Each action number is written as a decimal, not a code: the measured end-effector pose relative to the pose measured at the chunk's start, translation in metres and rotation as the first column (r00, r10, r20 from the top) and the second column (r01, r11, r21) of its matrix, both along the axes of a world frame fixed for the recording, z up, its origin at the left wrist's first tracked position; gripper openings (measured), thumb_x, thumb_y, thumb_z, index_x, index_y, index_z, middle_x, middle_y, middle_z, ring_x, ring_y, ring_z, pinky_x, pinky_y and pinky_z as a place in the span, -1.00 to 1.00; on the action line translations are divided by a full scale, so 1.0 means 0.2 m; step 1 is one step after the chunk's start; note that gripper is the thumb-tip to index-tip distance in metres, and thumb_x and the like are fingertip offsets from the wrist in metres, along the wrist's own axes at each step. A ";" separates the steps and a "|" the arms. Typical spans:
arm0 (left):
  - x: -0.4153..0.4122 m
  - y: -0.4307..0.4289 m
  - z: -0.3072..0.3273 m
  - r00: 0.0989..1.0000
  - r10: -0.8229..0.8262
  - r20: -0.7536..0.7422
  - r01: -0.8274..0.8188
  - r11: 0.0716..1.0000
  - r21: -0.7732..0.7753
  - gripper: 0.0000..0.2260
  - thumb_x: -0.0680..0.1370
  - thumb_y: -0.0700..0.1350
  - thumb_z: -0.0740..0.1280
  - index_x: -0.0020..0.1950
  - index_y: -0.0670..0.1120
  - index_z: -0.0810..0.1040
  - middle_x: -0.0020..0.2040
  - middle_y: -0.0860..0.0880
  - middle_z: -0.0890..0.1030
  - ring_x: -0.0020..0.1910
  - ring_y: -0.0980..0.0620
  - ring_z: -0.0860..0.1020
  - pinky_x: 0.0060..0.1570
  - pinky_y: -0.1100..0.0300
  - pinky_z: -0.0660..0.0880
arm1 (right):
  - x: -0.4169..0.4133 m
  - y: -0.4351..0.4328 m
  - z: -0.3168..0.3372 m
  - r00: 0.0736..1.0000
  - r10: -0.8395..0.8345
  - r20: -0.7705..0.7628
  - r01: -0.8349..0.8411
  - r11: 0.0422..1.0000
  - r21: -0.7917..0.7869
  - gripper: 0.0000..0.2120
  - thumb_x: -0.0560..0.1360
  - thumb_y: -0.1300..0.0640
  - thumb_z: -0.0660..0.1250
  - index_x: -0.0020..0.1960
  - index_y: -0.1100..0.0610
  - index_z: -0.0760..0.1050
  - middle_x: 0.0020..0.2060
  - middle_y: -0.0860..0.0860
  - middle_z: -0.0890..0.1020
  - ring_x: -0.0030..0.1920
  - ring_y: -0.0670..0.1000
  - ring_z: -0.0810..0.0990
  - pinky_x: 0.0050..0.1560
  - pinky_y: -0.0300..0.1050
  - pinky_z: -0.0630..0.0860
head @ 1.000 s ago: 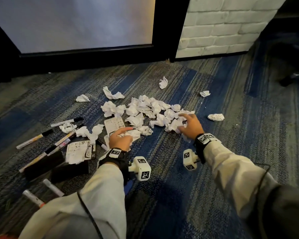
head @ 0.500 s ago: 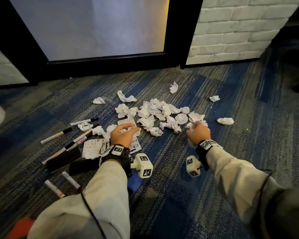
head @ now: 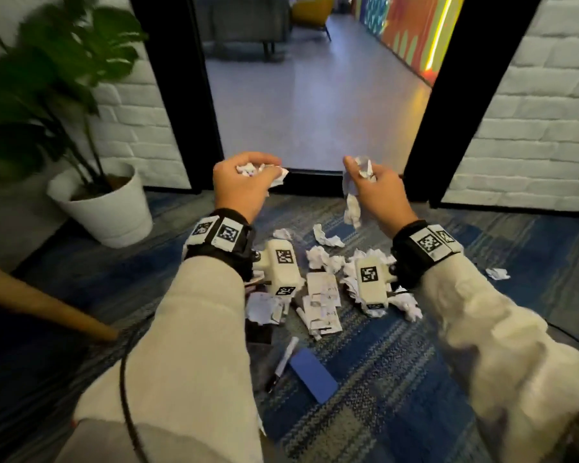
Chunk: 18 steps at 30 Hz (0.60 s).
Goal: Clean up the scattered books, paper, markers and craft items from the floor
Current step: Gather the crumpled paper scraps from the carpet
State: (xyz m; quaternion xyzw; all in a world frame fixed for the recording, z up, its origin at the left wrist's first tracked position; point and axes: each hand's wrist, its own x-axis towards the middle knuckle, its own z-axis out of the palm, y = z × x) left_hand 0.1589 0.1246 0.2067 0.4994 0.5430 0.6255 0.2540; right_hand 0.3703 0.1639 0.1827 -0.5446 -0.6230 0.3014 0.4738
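Crumpled paper (head: 260,170) filled both hands: the left hand (head: 241,187) curled round one wad, the right hand (head: 376,192) pinching another, both raised above the blue carpet (head: 398,362). More scraps (head: 325,259) and a marker (head: 286,359) lay below. Gathering looked about midway; next they'd need somewhere to dump these. A potted plant (head: 104,208) stood by the white brick wall (head: 127,128).
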 end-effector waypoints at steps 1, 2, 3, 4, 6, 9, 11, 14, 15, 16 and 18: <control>-0.08 -0.06 0.08 0.997 -0.007 -0.073 0.010 0.999 0.033 -0.83 0.38 -0.27 0.51 -0.27 0.01 0.68 -0.30 0.07 0.64 -0.34 0.24 0.55 -0.26 0.38 0.46 | -0.10 0.00 0.07 0.995 0.082 -0.060 -0.082 0.997 0.008 -0.42 0.51 -0.30 0.28 -0.21 0.27 0.49 -0.33 0.23 0.58 -0.33 0.01 0.55 -0.21 0.06 0.55; -0.22 -0.14 0.17 0.989 0.025 -0.145 -0.014 0.997 0.071 -0.83 0.37 -0.26 0.51 -0.27 0.02 0.67 -0.28 0.05 0.65 -0.30 0.21 0.56 -0.22 0.37 0.47 | -0.26 -0.01 0.17 0.974 0.191 -0.120 -0.190 0.982 0.026 -0.46 0.55 -0.23 0.28 -0.15 0.30 0.50 -0.28 0.25 0.62 -0.33 0.05 0.62 -0.23 0.05 0.62; -0.33 -0.22 0.24 0.976 0.046 -0.215 -0.026 0.995 0.097 -0.83 0.36 -0.24 0.52 -0.27 0.05 0.67 -0.26 0.03 0.66 -0.27 0.17 0.57 -0.20 0.35 0.48 | -0.36 -0.04 0.23 0.947 0.273 -0.167 -0.269 0.962 0.048 -0.56 0.59 -0.14 0.27 -0.11 0.28 0.51 -0.24 0.21 0.65 -0.32 0.07 0.67 -0.26 -0.01 0.63; -0.47 -0.33 0.32 0.959 0.084 -0.272 -0.054 0.992 0.116 -0.82 0.36 -0.22 0.53 -0.27 0.07 0.66 -0.26 0.02 0.66 -0.26 0.14 0.58 -0.19 0.32 0.49 | -0.51 -0.08 0.31 0.916 0.355 -0.187 -0.343 0.935 0.093 -0.65 0.61 -0.06 0.26 -0.09 0.24 0.51 -0.24 0.14 0.67 -0.30 0.10 0.70 -0.28 -0.05 0.62; -0.73 -0.54 0.47 0.908 0.149 -0.391 -0.092 0.983 0.161 -0.79 0.36 -0.22 0.55 -0.30 0.09 0.63 -0.26 0.03 0.63 -0.27 0.17 0.56 -0.19 0.33 0.47 | -0.78 -0.15 0.42 0.871 0.453 -0.193 -0.415 0.886 0.205 -0.76 0.63 0.00 0.25 -0.08 0.14 0.51 -0.33 0.03 0.65 -0.31 0.10 0.67 -0.28 -0.05 0.58; -1.11 -0.90 0.66 0.816 0.286 -0.502 -0.224 0.957 0.182 -0.81 0.39 -0.18 0.55 -0.29 0.06 0.61 -0.23 0.03 0.64 -0.23 0.17 0.58 -0.16 0.32 0.51 | -1.17 -0.32 0.54 0.820 0.559 -0.124 -0.497 0.802 0.332 -0.83 0.63 0.05 0.25 -0.11 0.05 0.50 -0.37 -0.01 0.54 -0.34 -0.04 0.54 -0.29 -0.16 0.47; -1.37 -1.18 0.76 0.771 0.420 -0.478 -0.351 0.907 0.232 -0.88 0.39 -0.15 0.55 -0.24 0.00 0.63 -0.22 0.01 0.67 -0.20 0.12 0.61 -0.12 0.21 0.57 | -1.49 -0.51 0.61 0.773 0.630 -0.068 -0.567 0.736 0.371 -0.71 0.64 0.01 0.23 -0.19 0.15 0.47 -0.35 0.03 0.51 -0.33 -0.08 0.49 -0.25 -0.16 0.43; -1.67 -1.58 0.83 0.735 0.570 -0.367 -0.501 0.822 0.272 -0.85 0.38 -0.17 0.57 -0.16 -0.16 0.65 -0.21 -0.07 0.67 -0.25 0.15 0.63 -0.17 0.17 0.60 | -1.89 -0.85 0.72 0.678 0.732 -0.064 -0.656 0.643 0.396 -0.55 0.60 -0.15 0.22 -0.24 0.20 0.48 -0.37 0.02 0.52 -0.32 -0.06 0.49 -0.20 -0.11 0.45; -1.74 -1.68 0.84 0.729 0.596 -0.336 -0.530 0.803 0.272 -0.83 0.37 -0.15 0.59 -0.18 -0.15 0.63 -0.22 -0.05 0.65 -0.27 0.18 0.62 -0.21 0.24 0.58 | -1.99 -0.94 0.75 0.641 0.761 -0.098 -0.676 0.620 0.398 -0.48 0.57 -0.22 0.22 -0.21 0.25 0.48 -0.37 0.03 0.52 -0.33 -0.05 0.50 -0.21 -0.11 0.46; -1.82 -1.82 0.85 0.699 0.639 -0.321 -0.575 0.769 0.280 -0.79 0.35 -0.08 0.61 -0.23 -0.08 0.61 -0.24 -0.03 0.64 -0.29 0.18 0.61 -0.23 0.28 0.55 | -2.12 -1.06 0.78 0.603 0.789 -0.115 -0.697 0.592 0.406 -0.42 0.56 -0.27 0.19 -0.20 0.28 0.48 -0.38 0.03 0.51 -0.35 -0.06 0.49 -0.24 -0.15 0.46; -1.98 -2.06 0.84 0.628 0.723 -0.287 -0.657 0.691 0.302 -0.69 0.28 0.06 0.64 -0.33 0.02 0.52 -0.28 -0.07 0.62 -0.30 0.10 0.58 -0.27 0.26 0.51 | -2.34 -1.24 0.82 0.538 0.835 -0.110 -0.753 0.536 0.381 -0.41 0.54 -0.35 0.10 -0.26 0.16 0.45 -0.38 -0.02 0.49 -0.38 -0.09 0.46 -0.23 -0.18 0.43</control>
